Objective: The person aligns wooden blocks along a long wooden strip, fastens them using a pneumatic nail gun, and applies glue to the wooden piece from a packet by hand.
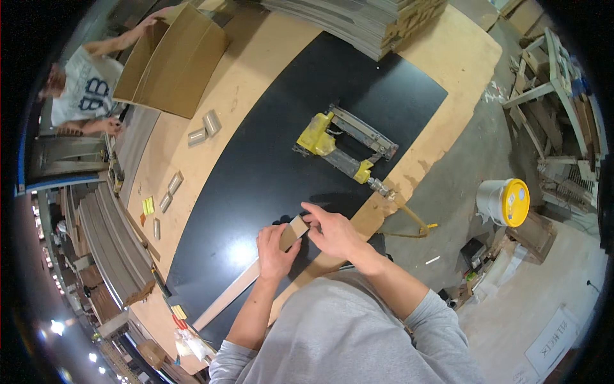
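Note:
A long, pale wooden strip (231,292) lies slantwise along the near side of a black board (224,211). My left hand (275,255) is wrapped round its upper end, where a squared brown piece (291,235) shows; whether this is part of the strip or a separate block, I cannot tell. At that end is my right hand (334,235), its index finger stretched out and the other fingertips bent close against the end face. Farther off on the board rests a yellow and grey air nail gun (332,147), touched by neither hand.
A hose (409,214) runs from the nail gun over the table's right edge. Stacked boards (396,25) stand at the far side. Several small metallic pieces (211,121) lie on the left. Another person (86,89) handles a cardboard box (173,64). A yellow-lidded bucket (495,198) stands right.

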